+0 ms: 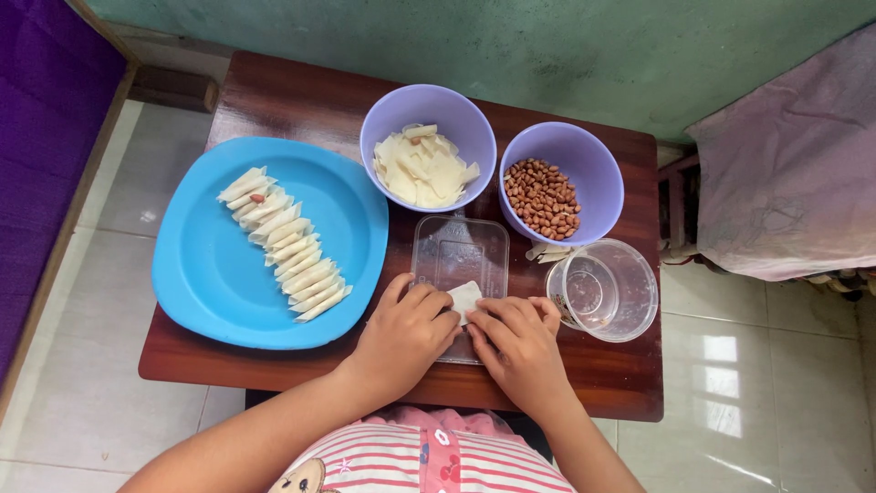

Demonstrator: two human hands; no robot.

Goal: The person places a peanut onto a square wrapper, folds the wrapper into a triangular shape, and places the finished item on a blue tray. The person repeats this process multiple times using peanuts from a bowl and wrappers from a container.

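Head view: fingers (436,309) of left hand (406,333) and right hand (520,342) pinched together on one white wrapper (464,297), atop one clear lid (459,260) on counter (292,100). Beyond: two purple bowls (429,105), one blue plate (210,274) bearing about fifteen rolls (290,245), one clear tub (607,290).

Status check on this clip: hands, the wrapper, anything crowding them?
Left hand and right hand both pinching the pastry wrapper on the clear lid. Glass bowl close at right; blue plate at left.
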